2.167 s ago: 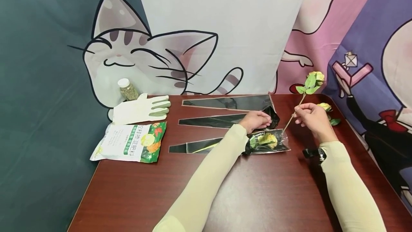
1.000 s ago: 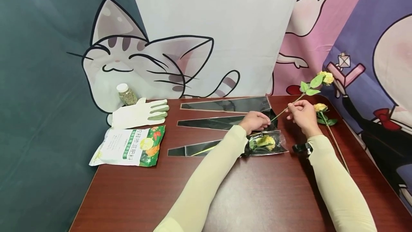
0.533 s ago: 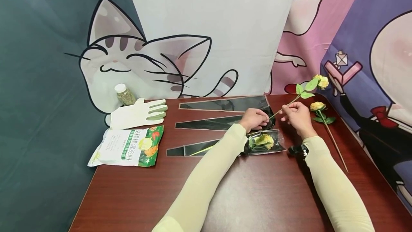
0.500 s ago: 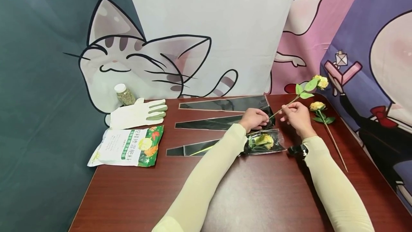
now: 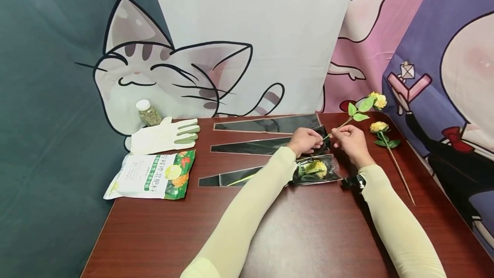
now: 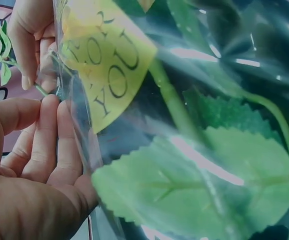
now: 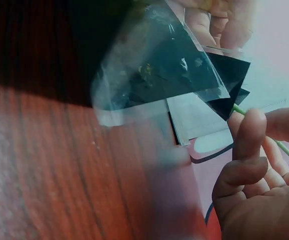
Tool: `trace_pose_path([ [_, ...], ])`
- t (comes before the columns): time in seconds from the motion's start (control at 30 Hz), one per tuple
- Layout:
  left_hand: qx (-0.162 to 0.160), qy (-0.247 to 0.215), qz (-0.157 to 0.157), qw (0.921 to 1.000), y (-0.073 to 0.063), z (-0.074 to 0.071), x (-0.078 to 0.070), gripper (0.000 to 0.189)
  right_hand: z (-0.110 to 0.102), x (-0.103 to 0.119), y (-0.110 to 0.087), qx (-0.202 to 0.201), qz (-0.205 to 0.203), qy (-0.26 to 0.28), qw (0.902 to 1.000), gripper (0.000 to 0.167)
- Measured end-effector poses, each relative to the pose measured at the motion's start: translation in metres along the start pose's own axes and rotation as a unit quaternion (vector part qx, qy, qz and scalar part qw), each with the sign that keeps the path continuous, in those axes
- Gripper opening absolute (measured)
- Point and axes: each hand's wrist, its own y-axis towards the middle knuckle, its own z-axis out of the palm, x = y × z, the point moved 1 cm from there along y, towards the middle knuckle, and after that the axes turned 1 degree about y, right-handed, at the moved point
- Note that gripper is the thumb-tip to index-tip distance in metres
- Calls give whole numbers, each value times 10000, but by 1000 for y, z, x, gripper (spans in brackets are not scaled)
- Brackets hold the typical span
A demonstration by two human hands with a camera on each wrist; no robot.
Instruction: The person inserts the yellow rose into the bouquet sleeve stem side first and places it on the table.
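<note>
My left hand (image 5: 306, 141) pinches the wide mouth of the middle flower sleeve (image 5: 251, 146), a long tapered black-and-clear wrapper lying on the table. My right hand (image 5: 353, 144) pinches the stem of a yellow rose (image 5: 378, 101) between thumb and fingers, its bloom and leaves up to the right. The stem's lower part runs into the sleeve's mouth, and a thin line shows along the sleeve to the left. In the right wrist view, a black corner of the sleeve (image 7: 229, 75) stands beside the green stem (image 7: 288, 154). Just in front, a wrapped yellow rose (image 5: 316, 168) lies in another sleeve.
Another sleeve (image 5: 266, 124) lies at the back edge. One loose yellow rose (image 5: 379, 127) lies at the right. On the left are a bottle of granules (image 5: 149, 113), white-and-green gloves (image 5: 164, 136) and a printed bag (image 5: 150, 175). A yellow tag (image 6: 112, 65) shows inside the near sleeve.
My right hand has brought the rose left and down, from upright beside the sleeves to its stem inside the middle sleeve, and slides it further left. My left hand stays at the mouth.
</note>
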Motion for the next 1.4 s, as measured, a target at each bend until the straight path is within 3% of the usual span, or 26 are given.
trace_pose_path([
  [0.17, -2, -66, 61, 10000, 3, 0, -1, 13, 2, -2, 1, -105, 7, 16, 9999, 22],
  [0.53, 27, -106, 178, 9998, 9, 2, 0, 13, 11, -5, -2, 170, 154, 236, 9995, 13],
  [0.77, -20, -161, 208, 9997, 7, -1, -1, 12, 14, -1, -4, 358, 112, 616, 9974, 24],
  [1.0, 33, -196, 260, 9995, 4, -5, -1, 13, 15, 1, -5, -120, 60, 532, 9985, 39],
  [1.1, 45, -199, 315, 9993, 4, -5, -1, 15, 15, 0, -5, -305, 22, 547, 9980, 36],
  [1.4, 53, -141, 401, 9991, 7, -4, -2, 12, 15, 1, -4, -149, 174, 888, 9958, 27],
])
